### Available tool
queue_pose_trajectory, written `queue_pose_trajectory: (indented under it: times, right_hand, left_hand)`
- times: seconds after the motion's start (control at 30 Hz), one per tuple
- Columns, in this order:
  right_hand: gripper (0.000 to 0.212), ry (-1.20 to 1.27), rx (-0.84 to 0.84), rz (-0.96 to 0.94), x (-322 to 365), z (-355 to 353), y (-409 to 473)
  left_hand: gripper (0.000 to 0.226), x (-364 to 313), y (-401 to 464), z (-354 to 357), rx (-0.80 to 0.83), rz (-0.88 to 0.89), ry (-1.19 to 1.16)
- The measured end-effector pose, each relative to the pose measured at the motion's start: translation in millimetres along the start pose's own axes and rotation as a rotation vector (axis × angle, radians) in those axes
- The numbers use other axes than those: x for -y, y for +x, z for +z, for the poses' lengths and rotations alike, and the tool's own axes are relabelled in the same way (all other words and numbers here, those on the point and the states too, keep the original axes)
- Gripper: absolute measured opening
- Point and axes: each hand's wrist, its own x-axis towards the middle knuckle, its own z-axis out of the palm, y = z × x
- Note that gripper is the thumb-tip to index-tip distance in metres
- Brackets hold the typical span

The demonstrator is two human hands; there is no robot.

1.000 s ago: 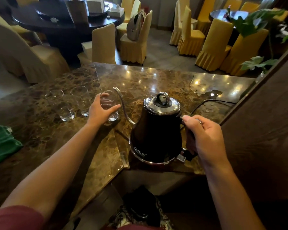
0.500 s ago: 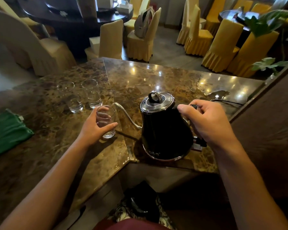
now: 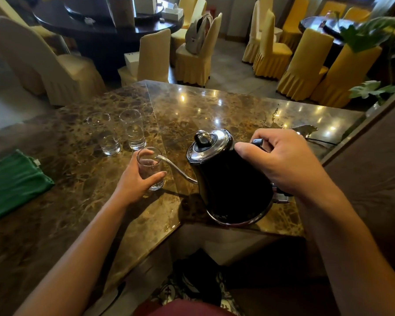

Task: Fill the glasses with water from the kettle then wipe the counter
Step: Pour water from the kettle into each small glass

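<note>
While left fingers (image 3: 156,175) wrap the first glass (image 3: 149,169) and right fingers (image 3: 244,152) clench the kettle (image 3: 226,185), pouring looks barely begun; two glasses (image 3: 116,133) beyond, wiping remain.

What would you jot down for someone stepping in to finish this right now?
Left hand: wrapped around the near glass, standing on the counter.
Right hand: gripping the kettle by its handle, tilted, spout tip at that glass's rim.
Two more glasses stand behind; whether they hold water is unclear.
Green cloth lies at the left, untouched.
Left: fill the glasses, put the kettle down, wipe the counter, including the spill at the far right.
</note>
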Motion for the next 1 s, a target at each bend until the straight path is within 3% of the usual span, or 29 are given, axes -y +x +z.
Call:
queue_pose_trajectory:
  times: [0.23,0.57,1.0]
  right_hand:
    - [0.047,-0.215,0.039,-0.064,21,2,5]
    - [0.042,-0.34,0.126,-0.075,52,3,6]
    - [0.04,-0.402,0.181,-0.086,64,-2,10]
  left_hand:
    - [0.075,0,-1,4,-0.012,0.011,-0.01]
    - [0.066,2,2,6,-0.009,0.024,0.018]
    - [0.08,4,0,5,-0.008,-0.001,-0.051]
